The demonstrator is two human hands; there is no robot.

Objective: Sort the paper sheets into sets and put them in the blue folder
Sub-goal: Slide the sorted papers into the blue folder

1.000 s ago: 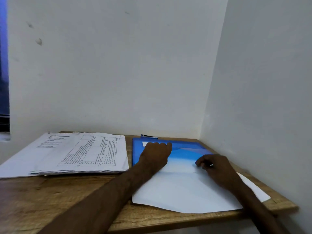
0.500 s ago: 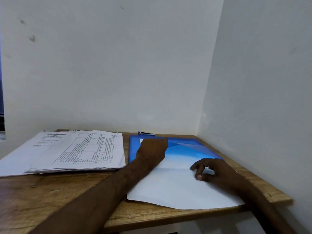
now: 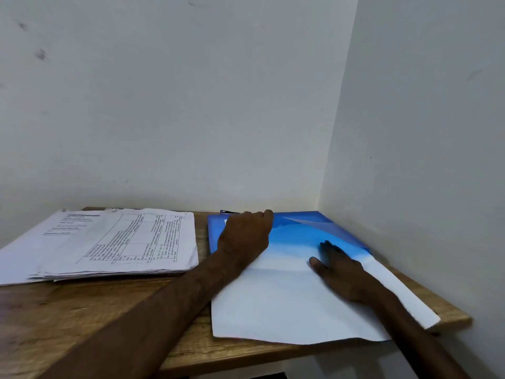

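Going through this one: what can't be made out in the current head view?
Head view only:
1. Paper stack: print too small and blurred to read.
2. Blue folder: near part covered by white sheets; inside it or on top, unclear.
3. Left hand: fingertips hidden behind its knuckles; grip unclear.
4. Right hand: motion-blurred, flat on the sheets.

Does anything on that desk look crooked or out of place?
Yes: the large white paper sheet lies skewed on the blue plastic folder, its near-right corner just overhanging the wooden table at the front edge.
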